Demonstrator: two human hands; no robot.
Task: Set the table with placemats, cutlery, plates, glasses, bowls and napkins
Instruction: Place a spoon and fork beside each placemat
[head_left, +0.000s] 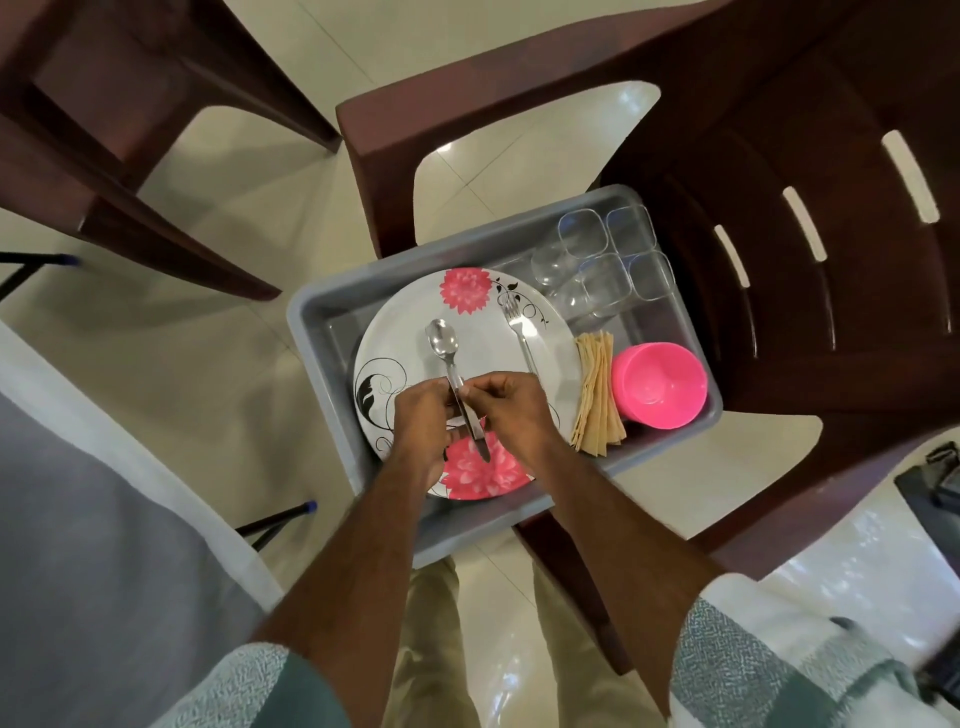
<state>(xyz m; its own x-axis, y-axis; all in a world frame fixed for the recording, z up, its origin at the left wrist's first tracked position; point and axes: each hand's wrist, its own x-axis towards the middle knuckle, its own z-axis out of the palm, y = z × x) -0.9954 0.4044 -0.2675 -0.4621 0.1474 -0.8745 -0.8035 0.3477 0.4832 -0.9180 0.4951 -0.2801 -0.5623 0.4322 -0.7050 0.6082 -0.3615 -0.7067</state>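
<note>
A grey tub rests on a dark brown chair. Inside it lies a white plate with pink flowers. Both hands meet over the plate. My left hand and my right hand pinch a bundle of cutlery together: a spoon pointing away and a knife pointing toward me. A fork lies loose on the plate's right side. Beside the plate stand folded tan napkins, a stack of pink bowls and several clear glasses.
The table edge with a white cloth and a grey placemat fills the lower left. A second brown chair stands at the upper left. Tiled floor shows between them, and a dark object sits at the right edge.
</note>
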